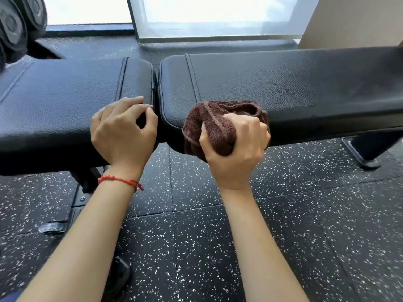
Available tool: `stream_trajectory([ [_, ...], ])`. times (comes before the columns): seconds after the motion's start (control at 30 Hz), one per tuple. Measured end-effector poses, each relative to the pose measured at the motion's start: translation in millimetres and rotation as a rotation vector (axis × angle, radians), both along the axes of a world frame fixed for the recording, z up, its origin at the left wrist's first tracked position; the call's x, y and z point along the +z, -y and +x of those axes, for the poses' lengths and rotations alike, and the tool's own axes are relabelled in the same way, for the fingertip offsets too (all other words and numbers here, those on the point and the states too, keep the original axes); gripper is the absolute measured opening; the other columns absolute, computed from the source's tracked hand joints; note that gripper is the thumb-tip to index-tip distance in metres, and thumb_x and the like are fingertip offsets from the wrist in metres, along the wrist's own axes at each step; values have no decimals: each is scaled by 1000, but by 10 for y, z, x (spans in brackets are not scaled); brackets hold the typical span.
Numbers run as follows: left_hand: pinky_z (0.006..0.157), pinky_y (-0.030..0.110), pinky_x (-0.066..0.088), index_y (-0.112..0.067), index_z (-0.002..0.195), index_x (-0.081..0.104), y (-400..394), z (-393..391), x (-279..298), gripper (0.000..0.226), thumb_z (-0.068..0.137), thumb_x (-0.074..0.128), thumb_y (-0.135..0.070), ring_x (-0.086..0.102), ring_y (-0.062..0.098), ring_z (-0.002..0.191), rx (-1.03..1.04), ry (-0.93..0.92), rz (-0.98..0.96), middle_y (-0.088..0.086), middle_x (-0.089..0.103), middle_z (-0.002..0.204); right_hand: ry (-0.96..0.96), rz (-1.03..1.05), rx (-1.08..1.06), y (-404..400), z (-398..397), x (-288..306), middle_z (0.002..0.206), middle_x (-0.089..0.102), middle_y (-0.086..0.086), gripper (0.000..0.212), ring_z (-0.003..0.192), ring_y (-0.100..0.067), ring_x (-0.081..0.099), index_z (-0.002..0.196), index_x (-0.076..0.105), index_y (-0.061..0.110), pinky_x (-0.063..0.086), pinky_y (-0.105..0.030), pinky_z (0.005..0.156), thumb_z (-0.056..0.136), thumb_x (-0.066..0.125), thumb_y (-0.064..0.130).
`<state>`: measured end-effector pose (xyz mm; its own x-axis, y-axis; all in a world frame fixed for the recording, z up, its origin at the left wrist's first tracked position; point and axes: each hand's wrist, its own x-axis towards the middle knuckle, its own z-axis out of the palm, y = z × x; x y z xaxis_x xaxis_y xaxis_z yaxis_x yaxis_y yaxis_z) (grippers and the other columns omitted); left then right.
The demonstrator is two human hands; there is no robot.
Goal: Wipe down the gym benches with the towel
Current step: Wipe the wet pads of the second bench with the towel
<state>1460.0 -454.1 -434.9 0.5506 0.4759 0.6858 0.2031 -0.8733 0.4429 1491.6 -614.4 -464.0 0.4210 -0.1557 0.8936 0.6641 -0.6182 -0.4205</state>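
A black padded gym bench runs across the view in two parts: a seat pad (65, 94) on the left and a longer back pad (283, 83) on the right, with a narrow gap between them. My right hand (235, 147) is shut on a bunched brown towel (209, 125), pressed against the near edge of the back pad close to the gap. My left hand (124, 129), with a red string at the wrist, rests on the near right corner of the seat pad, fingers curled and holding nothing.
Black speckled rubber floor tiles (218, 236) lie below the bench. A bench leg and foot (366, 149) stand at the right, the frame (82, 188) under the seat pad. Dumbbells (15, 25) sit at the top left. A window (218, 9) is behind.
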Motion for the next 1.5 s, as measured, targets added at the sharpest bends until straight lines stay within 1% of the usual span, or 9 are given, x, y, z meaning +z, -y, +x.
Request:
stream_trajectory([
  [0.17, 98, 31, 27, -19, 94, 73, 26, -23, 115, 28, 85, 51, -33, 54, 19, 110, -37, -93, -107, -4, 67, 113, -6, -62, 24, 104, 15, -12, 84, 63, -14, 32, 81, -29, 58, 96, 55, 11, 42, -36, 82, 78, 68, 34],
  [0.27, 103, 40, 31, -14, 104, 69, 135, 9, 165, 30, 84, 51, -28, 54, 23, 113, -185, -71, -138, 4, 65, 116, -24, -64, 5, 80, -20, -6, 84, 63, -15, 33, 82, -29, 58, 97, 52, 12, 44, -39, 82, 77, 69, 32],
  [0.37, 105, 47, 29, -7, 109, 67, 294, 67, 127, 30, 86, 54, -20, 52, 26, 119, -341, -21, -102, 9, 63, 121, -12, -120, -36, 89, -16, 35, 84, 63, -14, 31, 81, -28, 59, 94, 57, 8, 43, -38, 80, 77, 68, 32],
  [0.5, 105, 41, 26, -6, 111, 67, 417, 134, 37, 29, 88, 53, -18, 52, 27, 120, -418, 7, -67, 10, 62, 122, -29, -180, -75, 95, -30, 89, 83, 64, -15, 33, 80, -29, 59, 86, 65, 0, 46, -42, 78, 76, 69, 31],
  [0.67, 97, 36, 33, -11, 97, 73, 404, 229, -61, 25, 91, 52, -21, 60, 21, 109, -378, 45, 27, 4, 69, 109, -4, -155, -27, 188, 46, 30, 85, 63, -14, 30, 84, -25, 56, 95, 53, 11, 47, -45, 76, 79, 68, 31],
  [0.93, 92, 32, 36, -13, 92, 74, 415, 262, -87, 21, 89, 53, -18, 63, 20, 105, -345, 117, 82, 2, 71, 105, 40, -23, -52, 677, 245, 38, 92, 54, 2, 27, 85, -21, 53, 92, 55, 5, 49, -52, 74, 79, 68, 24],
  [1.17, 101, 40, 28, -8, 93, 72, 657, 266, 8, 25, 87, 52, -20, 59, 21, 111, -209, 38, -86, 6, 69, 108, 26, -69, 20, 506, 210, -17, 82, 63, -13, 30, 82, -24, 56, 95, 55, 11, 43, -36, 82, 77, 69, 31],
  [1.3, 103, 43, 25, -4, 98, 70, 831, 271, 13, 25, 86, 54, -18, 56, 25, 114, -177, 23, -33, 10, 67, 113, 54, -191, 104, 631, 297, -29, 83, 63, -15, 34, 81, -28, 57, 99, 53, 10, 42, -38, 81, 79, 68, 33],
  [1.5, 97, 40, 26, -2, 95, 71, 1149, 361, 5, 21, 85, 56, -14, 59, 29, 111, -229, 32, 153, 12, 67, 111, 57, -110, 77, 1091, 517, -107, 84, 62, -16, 31, 86, -25, 53, 98, 54, 10, 43, -39, 82, 84, 64, 36],
])
